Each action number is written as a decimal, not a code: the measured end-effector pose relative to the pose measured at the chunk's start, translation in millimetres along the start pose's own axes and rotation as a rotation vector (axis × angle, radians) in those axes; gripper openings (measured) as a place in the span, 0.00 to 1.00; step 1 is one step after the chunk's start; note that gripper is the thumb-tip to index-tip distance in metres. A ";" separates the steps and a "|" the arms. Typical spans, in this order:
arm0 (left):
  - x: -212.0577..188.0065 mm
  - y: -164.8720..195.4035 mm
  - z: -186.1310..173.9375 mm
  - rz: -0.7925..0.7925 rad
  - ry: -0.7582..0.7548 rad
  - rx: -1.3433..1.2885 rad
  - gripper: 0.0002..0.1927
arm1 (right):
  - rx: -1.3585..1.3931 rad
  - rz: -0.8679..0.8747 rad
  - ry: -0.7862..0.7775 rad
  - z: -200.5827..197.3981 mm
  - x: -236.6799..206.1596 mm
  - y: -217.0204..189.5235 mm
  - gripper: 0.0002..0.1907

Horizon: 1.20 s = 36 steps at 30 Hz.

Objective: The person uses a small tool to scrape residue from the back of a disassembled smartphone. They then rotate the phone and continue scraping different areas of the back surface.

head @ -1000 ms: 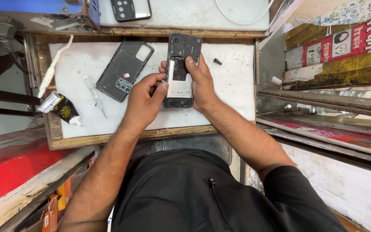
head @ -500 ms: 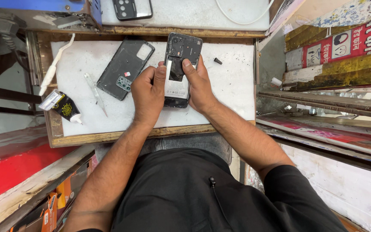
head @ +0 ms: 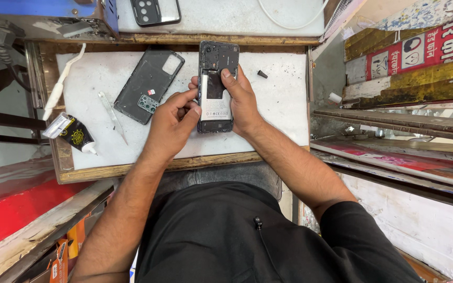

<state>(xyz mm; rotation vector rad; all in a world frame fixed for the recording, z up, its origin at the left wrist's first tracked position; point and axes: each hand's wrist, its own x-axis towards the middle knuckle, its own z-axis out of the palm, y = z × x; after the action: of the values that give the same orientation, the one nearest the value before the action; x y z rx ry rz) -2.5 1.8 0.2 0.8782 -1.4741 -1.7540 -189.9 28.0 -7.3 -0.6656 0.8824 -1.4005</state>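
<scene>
On the white worktop [head: 279, 99] of a wooden-edged bench, near its centre, lies an opened dark smartphone with its back removed [head: 217, 78], long axis running twelve to six, the pale battery label showing in its lower half. Right hand [head: 242, 102] wraps the phone's three o'clock edge, fingers curled over it, thumb tip pressed on the exposed inside near the top of the battery. Left hand [head: 171, 118] sits at the phone's nine o'clock side, fingers half curled, fingertips touching the left edge of the battery area; cannot tell whether it pinches anything small. Both hands touch the phone; it rests on or just above the worktop, can't tell which.

At ten o'clock from the phone, just beside the left hand, lies a detached dark grey plastic back cover [head: 148, 86], inside face up, tilted. Further at nine o'clock, thin clear tweezers-like tool [head: 112, 116], then a small black and yellow glue tube with white nozzle [head: 74, 133] by the bench edge. A white cable-like strip [head: 61, 84] lies along the left border. At two o'clock, a tiny black cap [head: 262, 74]. At twelve, on the upper shelf, another black phone case with camera cutouts [head: 155, 10] and a white cord [head: 289, 15].
</scene>
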 end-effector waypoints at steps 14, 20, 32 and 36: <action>-1.1 34.8 12.6 -0.003 0.151 0.313 0.11 | 0.112 0.121 0.031 -6.5 4.2 -2.6 0.22; -15.4 52.7 4.8 -0.068 0.093 0.485 0.09 | 0.080 0.120 0.034 -7.7 6.9 -2.1 0.23; -20.1 46.7 3.6 -0.104 0.091 0.600 0.10 | -0.032 0.051 0.023 0.5 2.2 -3.3 0.28; -21.8 43.5 4.0 -0.099 0.098 0.663 0.10 | -0.053 0.020 0.016 1.4 0.7 -2.0 0.28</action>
<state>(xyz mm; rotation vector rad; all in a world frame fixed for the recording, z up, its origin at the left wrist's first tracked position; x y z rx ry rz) 9.2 16.4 45.3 1.3607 -2.0083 -1.2586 -189.9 27.0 -5.0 -0.6846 0.9389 -1.3707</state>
